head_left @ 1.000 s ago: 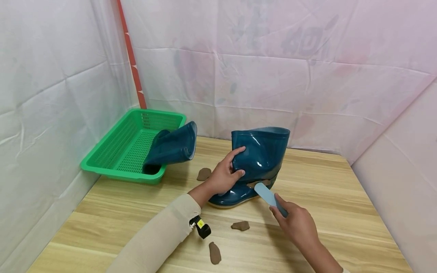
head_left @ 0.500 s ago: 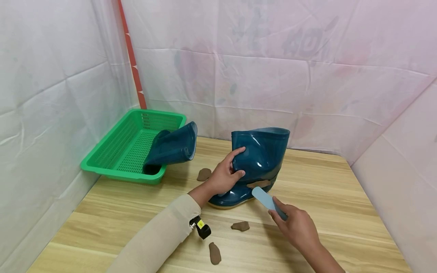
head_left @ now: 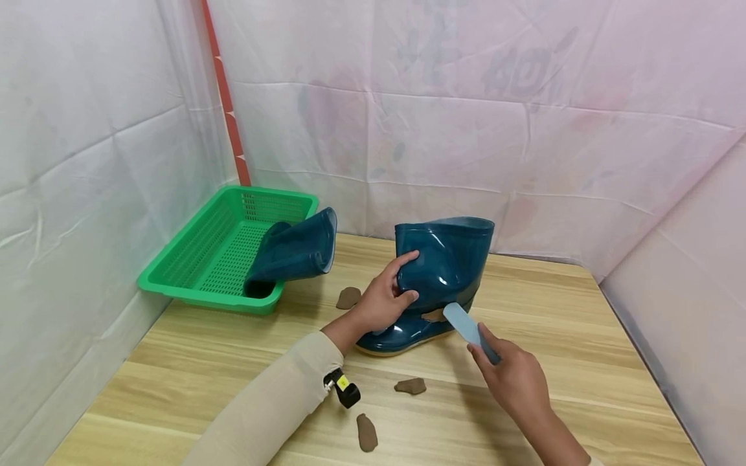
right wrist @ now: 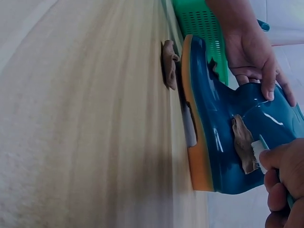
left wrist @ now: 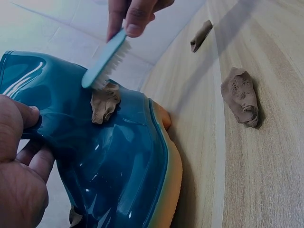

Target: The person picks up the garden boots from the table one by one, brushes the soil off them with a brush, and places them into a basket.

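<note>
Far-left corner of worktop [head_left: 524, 401]: green basket [head_left: 192, 259] w/ a 2nd blue boot [head_left: 294, 252] lying tipped over its near rim. Brown mud lump [head_left: 348, 297] just beside that, nearer the middle.

Middle: blue boot [head_left: 443, 272] stands upright, sole on worktop, shaft up. L hand [head_left: 381, 301] grips the shaft from the left side, thumb on front, fingers curled round. Mud patch [left wrist: 104, 102] stuck low on boot's side, just above the sole, facing the R hand.

Right of boot: R hand [head_left: 515, 378] closed round a light-blue brush [head_left: 466, 327]; brush's long axis slants up-left toward the boot, bristles touching the mud patch. R hand is the nearer one to the patch; patch lies up-left of it.

Near edge: 2 more mud lumps [head_left: 410, 386] [head_left: 366, 432] lie loose, apart from the boot.
</note>
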A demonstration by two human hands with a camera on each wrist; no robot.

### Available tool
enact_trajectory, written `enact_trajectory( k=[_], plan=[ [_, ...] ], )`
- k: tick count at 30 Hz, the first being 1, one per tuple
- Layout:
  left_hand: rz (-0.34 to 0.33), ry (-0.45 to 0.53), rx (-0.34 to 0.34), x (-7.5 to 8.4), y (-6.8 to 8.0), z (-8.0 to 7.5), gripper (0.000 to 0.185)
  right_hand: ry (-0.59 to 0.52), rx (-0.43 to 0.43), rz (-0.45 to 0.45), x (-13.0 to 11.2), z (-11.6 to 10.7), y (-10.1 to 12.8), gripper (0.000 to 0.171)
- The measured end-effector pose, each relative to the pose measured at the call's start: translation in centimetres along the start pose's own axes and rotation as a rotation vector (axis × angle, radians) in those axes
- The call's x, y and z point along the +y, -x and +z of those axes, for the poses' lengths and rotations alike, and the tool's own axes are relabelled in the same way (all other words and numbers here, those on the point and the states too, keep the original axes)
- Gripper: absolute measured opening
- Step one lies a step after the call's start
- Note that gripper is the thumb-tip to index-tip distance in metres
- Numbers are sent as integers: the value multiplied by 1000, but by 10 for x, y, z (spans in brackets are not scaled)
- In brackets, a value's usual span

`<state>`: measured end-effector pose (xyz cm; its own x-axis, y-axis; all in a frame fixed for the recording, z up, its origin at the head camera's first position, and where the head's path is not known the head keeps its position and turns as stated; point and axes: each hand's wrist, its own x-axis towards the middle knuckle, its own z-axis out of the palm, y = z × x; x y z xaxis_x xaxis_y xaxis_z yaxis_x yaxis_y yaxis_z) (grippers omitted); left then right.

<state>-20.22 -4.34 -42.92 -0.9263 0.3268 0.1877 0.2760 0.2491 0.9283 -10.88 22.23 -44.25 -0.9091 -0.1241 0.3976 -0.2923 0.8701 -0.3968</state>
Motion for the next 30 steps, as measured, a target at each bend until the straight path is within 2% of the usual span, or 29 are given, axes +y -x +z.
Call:
enact_trajectory(
  k=[6,12,22,30],
  plan=[
    [12,11,0,0,0,-1,74,-38,-87,38,-1,4,5,47],
    [10,14,-1,1,1,-1,74,-25,-114,51,-3,2,7,48],
    [11,4,-3,1,1,-1,74,5,29,-43,-4,-2,0,51],
    [14,-3,2,1,0,-1,74,-23,-83,20,-2,4,2,49]
  ],
)
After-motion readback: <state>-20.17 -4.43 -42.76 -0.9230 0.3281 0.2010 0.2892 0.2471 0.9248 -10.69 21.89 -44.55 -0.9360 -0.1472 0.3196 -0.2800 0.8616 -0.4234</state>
